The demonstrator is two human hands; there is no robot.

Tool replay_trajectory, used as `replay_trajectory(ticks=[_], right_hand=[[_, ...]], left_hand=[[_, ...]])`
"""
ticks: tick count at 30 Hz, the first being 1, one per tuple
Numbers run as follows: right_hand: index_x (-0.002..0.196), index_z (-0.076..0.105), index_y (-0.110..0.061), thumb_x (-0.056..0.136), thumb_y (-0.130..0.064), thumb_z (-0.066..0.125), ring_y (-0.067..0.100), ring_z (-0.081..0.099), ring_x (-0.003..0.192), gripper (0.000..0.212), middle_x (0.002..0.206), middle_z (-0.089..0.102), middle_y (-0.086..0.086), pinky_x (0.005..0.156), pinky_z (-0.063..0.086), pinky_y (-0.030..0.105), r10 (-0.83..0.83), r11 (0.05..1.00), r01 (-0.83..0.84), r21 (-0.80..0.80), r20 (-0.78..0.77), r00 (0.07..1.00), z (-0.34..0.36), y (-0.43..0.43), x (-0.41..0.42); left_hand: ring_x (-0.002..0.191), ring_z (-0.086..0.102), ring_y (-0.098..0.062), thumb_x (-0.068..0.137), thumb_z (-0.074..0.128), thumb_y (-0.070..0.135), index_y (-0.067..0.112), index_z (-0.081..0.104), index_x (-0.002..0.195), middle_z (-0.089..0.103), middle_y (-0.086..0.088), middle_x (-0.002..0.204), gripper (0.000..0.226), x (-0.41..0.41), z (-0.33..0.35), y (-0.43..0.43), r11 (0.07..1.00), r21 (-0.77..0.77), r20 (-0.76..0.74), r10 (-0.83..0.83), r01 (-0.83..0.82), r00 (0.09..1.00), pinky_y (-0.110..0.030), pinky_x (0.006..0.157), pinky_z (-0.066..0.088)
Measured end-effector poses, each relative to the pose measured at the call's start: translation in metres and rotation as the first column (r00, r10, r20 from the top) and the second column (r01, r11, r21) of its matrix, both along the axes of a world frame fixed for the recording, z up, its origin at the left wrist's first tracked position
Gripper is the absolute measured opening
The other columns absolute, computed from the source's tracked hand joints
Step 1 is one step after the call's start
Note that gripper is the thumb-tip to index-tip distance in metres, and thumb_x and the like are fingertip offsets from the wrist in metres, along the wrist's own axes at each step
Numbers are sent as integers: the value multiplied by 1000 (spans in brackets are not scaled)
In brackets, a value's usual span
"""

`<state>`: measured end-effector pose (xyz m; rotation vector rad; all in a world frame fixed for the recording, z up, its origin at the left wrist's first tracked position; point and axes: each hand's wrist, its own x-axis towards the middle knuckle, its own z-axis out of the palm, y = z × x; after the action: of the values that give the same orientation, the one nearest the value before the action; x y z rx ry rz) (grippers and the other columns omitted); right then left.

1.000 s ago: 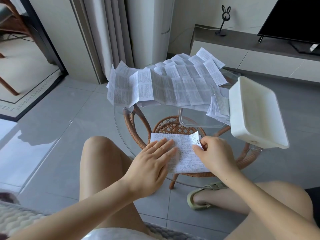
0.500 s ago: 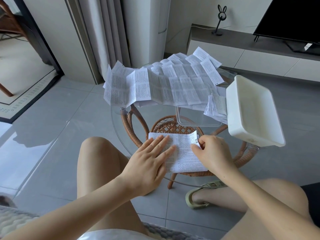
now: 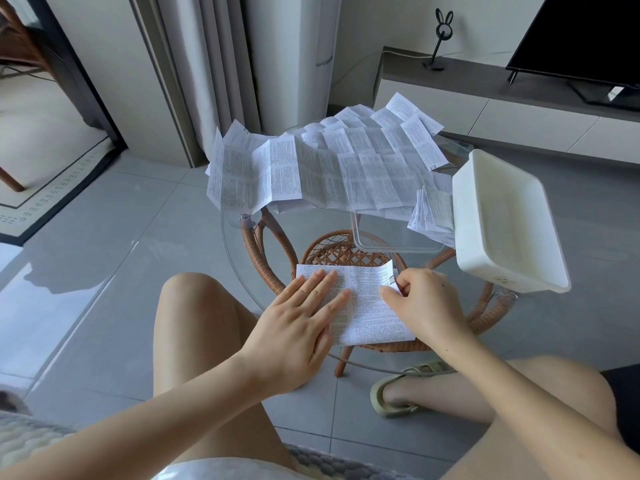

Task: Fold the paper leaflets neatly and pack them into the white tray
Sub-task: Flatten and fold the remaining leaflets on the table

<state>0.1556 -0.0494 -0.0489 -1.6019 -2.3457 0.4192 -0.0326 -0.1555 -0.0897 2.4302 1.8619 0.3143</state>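
Pressing down with straight fingers, the left hand (image 3: 301, 327) is pinning the half-folded white printed paper leaflet (image 3: 367, 306) to the near part of the round glass desk (image 3: 311, 226), the first watcher is saying. The right hand (image 3: 426, 306) is pinching the leaflet's far right corner between thumb and fingertips.

"What is changing from a moment ago?" the second is asking.

"Very little. Both hands are keeping their places, apart, with a strip of paper between them. But the pinched corner is now curling up enough that a small barcode (image 3: 391, 280) is showing. I am judging that the next crease is only starting."

"And the rest of the job?"

"The rectangular white plastic tray (image 3: 502, 216) is sitting at the desk's right edge, and nothing is showing inside it. A small stack of folded leaflets (image 3: 429, 213) is lying just beside its left wall, and a big spread of unfolded printed sheets (image 3: 329, 168) is covering the far side. So I am reckoning that packing is not yet begun and most of the folding is lying ahead."
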Motion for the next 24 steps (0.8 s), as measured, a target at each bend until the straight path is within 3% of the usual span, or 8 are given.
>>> replay_trajectory(ticks=[7, 9, 11, 13, 14, 16, 20, 24], right_hand=[[62, 46, -9, 87, -23, 61, 24, 45, 61, 33, 55, 46, 4, 53, 32, 32, -52, 999, 52, 2, 30, 998, -1, -6, -2], [92, 60, -10, 88, -28, 62, 27, 56, 78, 18, 82, 60, 4, 59, 37, 31, -84, 996, 83, 23, 41, 996, 4, -15, -4], [124, 54, -12, 83, -34, 65, 34, 58, 103, 48, 116, 59, 11, 78, 48, 38, -93, 975, 84, 204, 35, 995, 2, -37, -8], [133, 48, -15, 81, -40, 58, 40, 49, 119, 58, 132, 51, 20, 100, 39, 54, -26, 927, -11, 375, 94, 995, -5, -59, -21], [135, 48, -17, 82, -39, 56, 42, 45, 125, 58, 137, 47, 22, 105, 31, 60, 1, 928, -52, 370, 136, 991, -10, -69, -27], [135, 50, -19, 83, -34, 58, 43, 40, 131, 55, 141, 45, 23, 107, 24, 65, 28, 941, -85, 327, 177, 984, -21, -78, -33], [133, 53, -24, 87, -38, 37, 42, 38, 133, 51, 144, 41, 22, 107, 21, 65, -33, 975, -15, 220, 215, 976, -30, -73, -12], [136, 51, -24, 87, -33, 35, 43, 45, 126, 53, 139, 44, 26, 97, 30, 69, -95, 980, 57, 190, 203, 975, -32, -70, 19]], left_hand=[[147, 12, -25, 101, 15, 43, 22, 25, 152, 20, -10, 157, 55, 0, 2, 0, 1000, -10, -12, -13, 13, 1000, -41, 116, 10], [148, 5, -23, 100, 13, 47, 25, 20, 152, 14, -8, 159, 57, 0, 2, 0, 1000, -23, -4, -5, 5, 1000, -41, 118, 6], [148, 5, -22, 100, 13, 48, 26, 20, 152, 14, -8, 158, 57, 1, 2, 1, 1000, -23, -3, 1, -1, 1000, -42, 119, 8], [148, 9, -22, 100, 14, 47, 25, 24, 152, 18, -8, 158, 58, 1, 3, 1, 1000, -20, 1, 3, -3, 1000, -42, 118, 11], [148, 9, -22, 100, 13, 47, 24, 26, 151, 19, -9, 158, 58, 1, 2, 1, 1000, -23, -4, -4, 4, 1000, -42, 118, 11], [148, 10, -22, 99, 13, 47, 22, 27, 151, 20, -9, 158, 59, 0, 2, 1, 1000, -26, -15, -12, 12, 1000, -42, 118, 11], [147, 13, -24, 100, 16, 46, 21, 27, 151, 22, -11, 157, 58, 0, 2, 2, 1000, -18, -23, -14, 14, 1000, -45, 119, 17], [147, 13, -26, 100, 15, 45, 21, 24, 152, 20, -11, 157, 58, 0, 1, 2, 1000, -20, -37, -12, 11, 999, -47, 119, 19]])
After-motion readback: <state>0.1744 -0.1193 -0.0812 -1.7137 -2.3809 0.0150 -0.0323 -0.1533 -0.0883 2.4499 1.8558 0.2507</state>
